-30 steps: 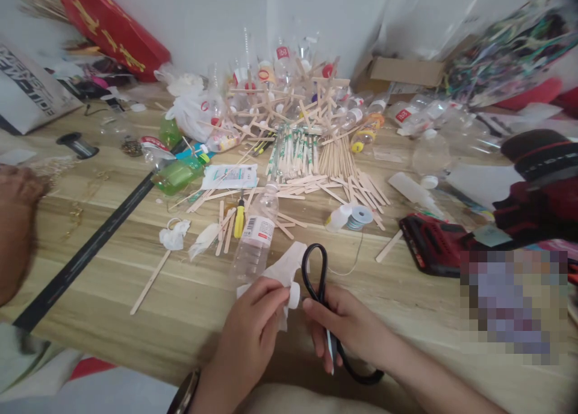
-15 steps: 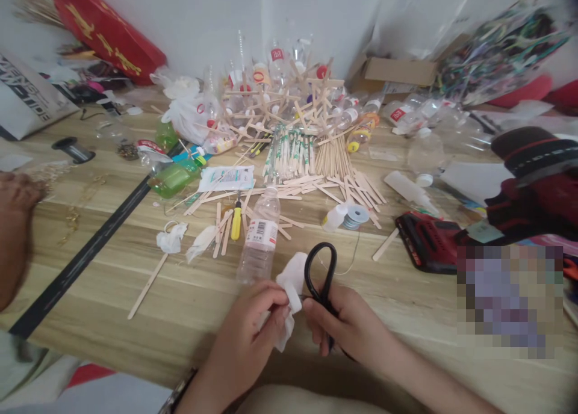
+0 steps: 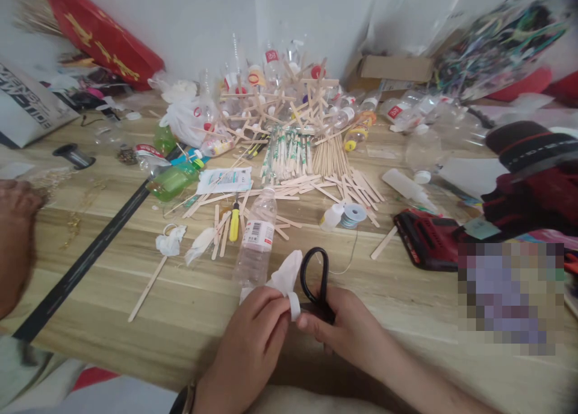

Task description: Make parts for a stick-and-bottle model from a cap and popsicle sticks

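Near the front edge of the table point(image 3: 180, 318), the left hand point(image 3: 255, 330) pinches a white cap point(image 3: 294, 307) and tissue point(image 3: 288, 269); the right hand point(image 3: 352, 324) holds scissors point(image 3: 303, 275) beside it. Toward the right edge sits a drill point(image 3: 431, 242).

Screwdriver point(image 3: 233, 222) left of bottle point(image 3: 256, 245), scissors point(image 3: 324, 284) and spool point(image 3: 353, 216) right, sticks point(image 3: 293, 188) behind

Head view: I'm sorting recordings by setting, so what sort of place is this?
Probably a craft workroom, judging by the loose wooden sticks, the plastic bottles and the red-and-black power tool, all on a wood-grain table.
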Demonstrator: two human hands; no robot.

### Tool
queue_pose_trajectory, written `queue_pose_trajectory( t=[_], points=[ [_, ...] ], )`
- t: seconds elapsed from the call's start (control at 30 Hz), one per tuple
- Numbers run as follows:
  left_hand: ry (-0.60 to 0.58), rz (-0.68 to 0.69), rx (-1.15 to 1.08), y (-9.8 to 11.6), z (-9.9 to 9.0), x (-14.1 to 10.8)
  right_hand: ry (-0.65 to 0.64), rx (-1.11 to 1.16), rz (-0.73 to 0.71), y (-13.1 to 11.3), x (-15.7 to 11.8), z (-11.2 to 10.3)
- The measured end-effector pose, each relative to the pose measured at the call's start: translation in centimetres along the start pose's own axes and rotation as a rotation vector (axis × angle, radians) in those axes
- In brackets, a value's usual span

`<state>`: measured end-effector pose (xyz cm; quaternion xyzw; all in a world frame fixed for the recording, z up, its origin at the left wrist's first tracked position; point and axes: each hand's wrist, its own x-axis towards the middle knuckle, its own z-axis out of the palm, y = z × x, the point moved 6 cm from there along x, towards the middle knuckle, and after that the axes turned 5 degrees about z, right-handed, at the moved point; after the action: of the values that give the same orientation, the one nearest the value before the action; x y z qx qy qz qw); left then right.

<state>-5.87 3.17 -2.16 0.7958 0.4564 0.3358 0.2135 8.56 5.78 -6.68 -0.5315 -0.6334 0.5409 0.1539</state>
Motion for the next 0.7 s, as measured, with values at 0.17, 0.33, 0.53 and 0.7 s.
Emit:
queue_pose_trajectory(
  t=[0.17, 0.33, 0.53, 0.7],
  points=[
    [-0.010, 0.061, 0.062, 0.3, 0.4, 0.1, 0.159, -0.152, -0.021, 0.0, -0.2, -0.8],
    [-0.035, 0.053, 0.044, 0.1, 1.0, -0.1, 0.135, -0.137, -0.067, 0.0, -0.2, -0.8],
    [-0.009, 0.083, 0.111, 0.5, 0.9, -0.2, 0.113, -0.071, -0.050, 0.1, -0.2, -1.0],
    [-0.059, 0.132, 0.470, -0.5, 1.0, -0.6, 0.122, -0.018, 0.024, 0.4, -0.2, -1.6]
  ],
)
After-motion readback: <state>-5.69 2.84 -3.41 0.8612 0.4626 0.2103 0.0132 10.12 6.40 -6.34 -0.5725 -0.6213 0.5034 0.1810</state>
